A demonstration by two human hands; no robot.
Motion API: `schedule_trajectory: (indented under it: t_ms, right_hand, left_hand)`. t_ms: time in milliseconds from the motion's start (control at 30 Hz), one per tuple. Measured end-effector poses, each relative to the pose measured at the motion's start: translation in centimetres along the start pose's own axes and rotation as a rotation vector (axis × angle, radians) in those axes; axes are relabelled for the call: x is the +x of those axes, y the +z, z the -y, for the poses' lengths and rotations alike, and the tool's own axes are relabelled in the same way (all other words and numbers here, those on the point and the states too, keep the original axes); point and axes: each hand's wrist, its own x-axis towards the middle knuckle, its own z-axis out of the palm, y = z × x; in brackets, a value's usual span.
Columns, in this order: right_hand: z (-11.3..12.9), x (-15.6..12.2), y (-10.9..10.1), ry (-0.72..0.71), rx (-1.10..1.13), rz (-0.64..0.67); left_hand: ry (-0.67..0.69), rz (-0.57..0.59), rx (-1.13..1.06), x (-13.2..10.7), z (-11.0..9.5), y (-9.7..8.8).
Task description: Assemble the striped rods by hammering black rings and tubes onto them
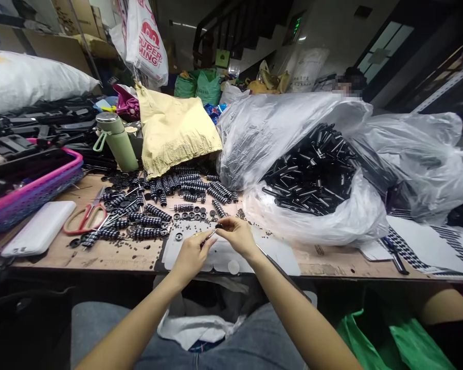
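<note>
My left hand (pixel 193 253) is closed around a thin metal rod (pixel 209 237) that points up and to the right. My right hand (pixel 236 233) pinches a small black ring (pixel 218 225) at the rod's tip. Both hands hover over white sheets (pixel 219 257) at the table's near edge. Loose black rings (pixel 189 215) lie just beyond the hands. Rods stacked full of black rings (pixel 154 211) lie in a heap to the left and behind.
A clear plastic bag of black rod parts (pixel 312 174) fills the right side. A yellow bag (pixel 173 128), a green flask (pixel 118 141), red-handled scissors (pixel 85 216), a white phone (pixel 39 228) and a pink basket (pixel 31 192) stand to the left. A person sits behind the bag.
</note>
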Motion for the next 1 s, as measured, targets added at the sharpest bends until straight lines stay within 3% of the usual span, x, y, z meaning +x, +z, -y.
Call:
schedule_trajectory:
  t_ms: [100,433,633,733,833,1000]
  right_hand:
    - [0.7,-1.0,0.6,0.053,0.148,-0.024]
    - [1.4,-1.4,1.3,0.115,0.135,-0.075]
    - [1.6,-2.6,2.1,-0.070,-0.052,-0.091]
    - [1.7,-3.1,2.5,-0.214,-0.152,0.036]
    - [1.7,-1.7,2.4,-0.254,-0.238,0.162]
    - [0.9,3.8,2.0,-0.038,-0.382,0.069]
  left_hand:
    - [-0.002,0.001,0.025,-0.2,0.0,0.1]
    - [-0.037,0.051,0.081,-1.2,-0.1,-0.6]
    - [-0.073,0.052,0.069,-1.6,0.2,-1.0]
    - [-0.143,0.031,0.043,-1.7,0.5,-1.4]
    - [-0.171,0.004,0.017,-1.8,0.7,-1.9]
    - [-0.280,-0.065,0.073,-1.8,0.7,-2.7]
